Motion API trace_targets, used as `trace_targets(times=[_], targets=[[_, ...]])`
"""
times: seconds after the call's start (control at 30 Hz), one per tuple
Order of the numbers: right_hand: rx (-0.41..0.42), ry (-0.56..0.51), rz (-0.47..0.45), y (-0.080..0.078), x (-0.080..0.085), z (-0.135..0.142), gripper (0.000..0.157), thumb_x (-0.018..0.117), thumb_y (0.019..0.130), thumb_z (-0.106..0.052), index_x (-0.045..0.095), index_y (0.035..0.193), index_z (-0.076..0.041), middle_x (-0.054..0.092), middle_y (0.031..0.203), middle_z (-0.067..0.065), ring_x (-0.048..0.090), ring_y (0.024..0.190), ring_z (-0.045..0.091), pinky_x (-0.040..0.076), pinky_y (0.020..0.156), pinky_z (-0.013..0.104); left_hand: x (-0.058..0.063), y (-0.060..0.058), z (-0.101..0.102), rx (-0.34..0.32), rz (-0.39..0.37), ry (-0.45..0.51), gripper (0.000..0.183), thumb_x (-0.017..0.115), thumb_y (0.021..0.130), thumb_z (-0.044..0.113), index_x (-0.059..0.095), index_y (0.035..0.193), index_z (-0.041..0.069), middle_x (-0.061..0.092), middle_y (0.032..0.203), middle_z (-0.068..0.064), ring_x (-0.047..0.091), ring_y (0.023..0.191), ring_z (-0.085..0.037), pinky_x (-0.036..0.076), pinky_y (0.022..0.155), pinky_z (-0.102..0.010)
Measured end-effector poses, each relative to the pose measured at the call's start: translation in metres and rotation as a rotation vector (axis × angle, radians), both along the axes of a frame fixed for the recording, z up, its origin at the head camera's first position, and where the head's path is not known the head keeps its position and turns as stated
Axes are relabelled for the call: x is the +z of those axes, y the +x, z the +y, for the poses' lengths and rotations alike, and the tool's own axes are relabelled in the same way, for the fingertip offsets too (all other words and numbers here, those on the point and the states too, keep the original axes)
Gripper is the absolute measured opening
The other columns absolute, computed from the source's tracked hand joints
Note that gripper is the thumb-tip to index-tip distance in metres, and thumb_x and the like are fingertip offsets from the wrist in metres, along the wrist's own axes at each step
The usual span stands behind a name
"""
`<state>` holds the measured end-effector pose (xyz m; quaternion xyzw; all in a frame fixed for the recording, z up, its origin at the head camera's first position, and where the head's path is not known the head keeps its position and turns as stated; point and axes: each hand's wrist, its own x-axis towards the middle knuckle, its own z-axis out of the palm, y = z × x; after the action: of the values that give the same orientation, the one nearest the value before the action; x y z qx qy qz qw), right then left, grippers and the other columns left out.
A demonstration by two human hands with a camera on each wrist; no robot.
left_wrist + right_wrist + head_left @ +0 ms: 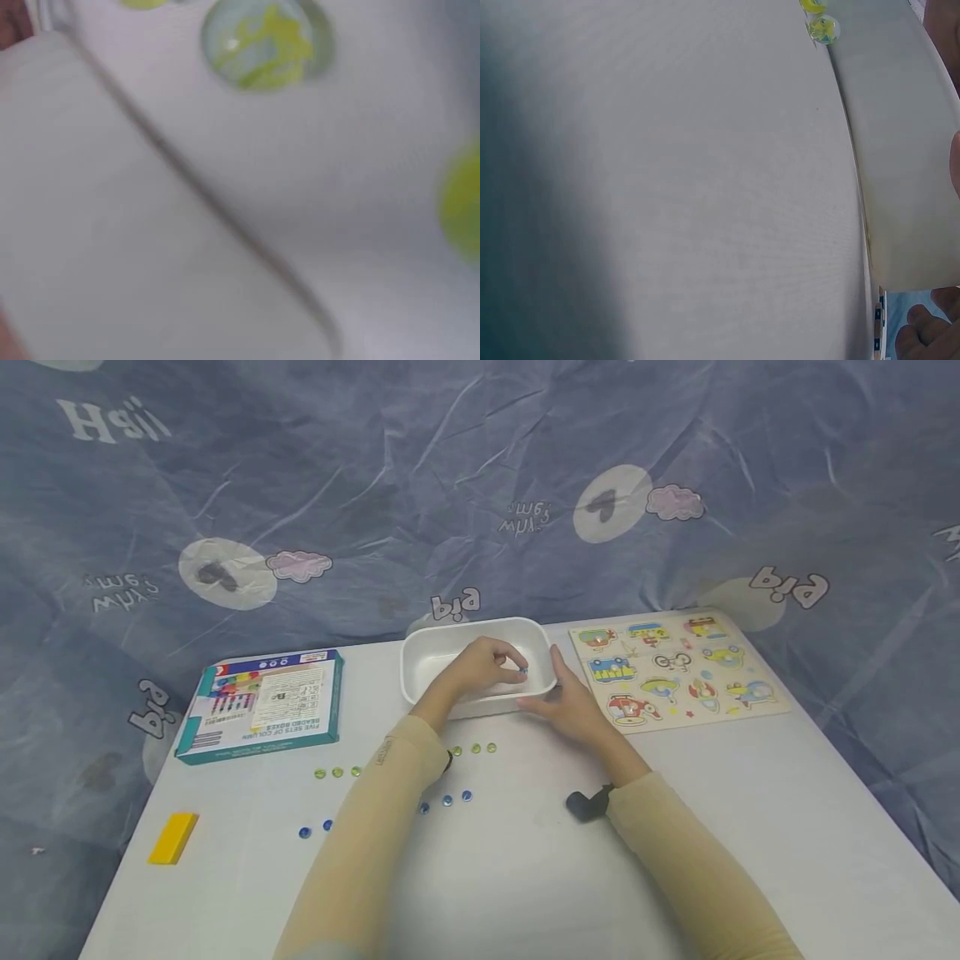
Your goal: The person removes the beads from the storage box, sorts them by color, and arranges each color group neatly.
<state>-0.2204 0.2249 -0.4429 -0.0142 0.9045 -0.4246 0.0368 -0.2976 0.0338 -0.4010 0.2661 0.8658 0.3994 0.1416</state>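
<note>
A white plastic tub stands near the back of the table. My left hand reaches over its front rim and pinches a small blue marble between thumb and fingertips, inside the tub. At the tub's right end, my right hand grips the corner, thumb at the front rim and fingers along the side. Yellow-green marbles lie in a row before the tub, and a row of blue marbles lies closer to me. My left forearm covers part of both rows. Close up, the left wrist view has one yellow-green marble beside the tub wall.
At the left lies a flat cardboard box with a beaded toy pictured on it. A yellow block sits nearer the left edge. On the right is a wooden vehicle puzzle board. A patterned blue cloth hangs behind the table.
</note>
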Motion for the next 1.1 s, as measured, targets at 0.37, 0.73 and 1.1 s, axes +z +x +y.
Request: trace_targets(times=[0.37,0.73,1.1], targets=[[-0.011,0.008,-0.018,-0.001,0.002,0.003,0.117,0.067,0.067,-0.071,-0.008,0.149,-0.034,0.003,0.160,-0.006,0.011,0.147,0.028,0.017,0.115,0.055,0.021,0.063,-0.040,-0.029,-0.121,0.095,0.018,0.077,0.076,0.035,0.074,0.091,0.026,0.067,0.109,0.013,0.053,0.124,-0.014,0.038,0.107,-0.041],[-0.011,0.012,-0.013,-0.002,0.000,0.003,0.113,0.071,0.073,-0.059,-0.007,0.150,-0.033,0.006,0.160,-0.002,0.012,0.147,0.028,0.016,0.116,0.054,-0.002,0.118,-0.061,-0.070,-0.122,-0.166,0.011,0.080,0.072,0.034,0.071,0.079,0.036,0.067,0.093,0.008,0.053,0.083,-0.015,0.044,0.077,-0.035],[-0.006,0.001,-0.031,-0.001,0.003,-0.001,0.112,0.071,0.073,-0.060,-0.008,0.149,-0.036,0.006,0.160,-0.003,0.011,0.147,0.028,0.016,0.115,0.054,-0.025,0.130,-0.065,-0.057,-0.094,-0.260,0.015,0.082,0.067,0.036,0.071,0.076,0.031,0.068,0.093,0.009,0.056,0.080,-0.009,0.043,0.075,-0.031]])
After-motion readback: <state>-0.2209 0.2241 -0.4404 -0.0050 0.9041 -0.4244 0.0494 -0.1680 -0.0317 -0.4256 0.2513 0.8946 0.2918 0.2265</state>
